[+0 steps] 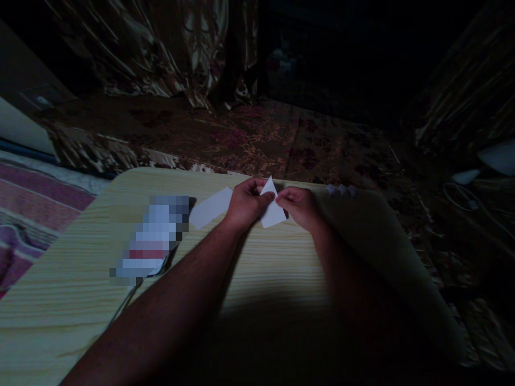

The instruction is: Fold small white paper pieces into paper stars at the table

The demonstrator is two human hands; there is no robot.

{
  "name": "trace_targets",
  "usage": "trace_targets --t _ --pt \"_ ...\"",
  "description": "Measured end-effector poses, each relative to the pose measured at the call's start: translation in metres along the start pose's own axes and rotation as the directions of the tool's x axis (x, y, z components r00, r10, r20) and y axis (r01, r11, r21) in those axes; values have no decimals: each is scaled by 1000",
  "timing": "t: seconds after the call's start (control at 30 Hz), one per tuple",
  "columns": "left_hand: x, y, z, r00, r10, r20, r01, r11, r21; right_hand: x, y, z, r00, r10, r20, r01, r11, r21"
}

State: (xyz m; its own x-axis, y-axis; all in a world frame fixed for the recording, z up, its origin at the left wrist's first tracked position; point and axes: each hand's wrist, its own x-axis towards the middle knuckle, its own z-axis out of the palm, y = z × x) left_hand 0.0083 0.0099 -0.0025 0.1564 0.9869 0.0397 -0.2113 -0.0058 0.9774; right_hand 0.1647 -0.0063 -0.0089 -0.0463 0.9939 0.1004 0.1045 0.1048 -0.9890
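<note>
A white sheet of paper (pixel 273 214), folded to a point at its top, is held between my two hands above the far part of the table. My left hand (pixel 250 199) grips its left side, thumb across the front and fingers behind. At the paper's right edge, my right hand (pixel 296 202) pinches it between thumb and fingertips. Another white piece of paper (pixel 211 207) lies flat on the table just left of my left hand. Small pale folded pieces (pixel 341 191) sit near the far edge, to the right of my right hand.
The light wood-grain table (pixel 273 268) has rounded corners. On its left lies a device with a blurred lit screen (pixel 151 236), a cable (pixel 120 304) running from it toward me. Patterned brown cloth (pixel 225 128) lies beyond the table. A white cable (pixel 462 199) hangs at the right.
</note>
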Motion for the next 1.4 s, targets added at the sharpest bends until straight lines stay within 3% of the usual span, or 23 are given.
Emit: trace_targets --t 1.4 --pt "1 -2 2 994 29 -103 -18 994 105 -1 -2 5 999 -14 -43 10 996 -92"
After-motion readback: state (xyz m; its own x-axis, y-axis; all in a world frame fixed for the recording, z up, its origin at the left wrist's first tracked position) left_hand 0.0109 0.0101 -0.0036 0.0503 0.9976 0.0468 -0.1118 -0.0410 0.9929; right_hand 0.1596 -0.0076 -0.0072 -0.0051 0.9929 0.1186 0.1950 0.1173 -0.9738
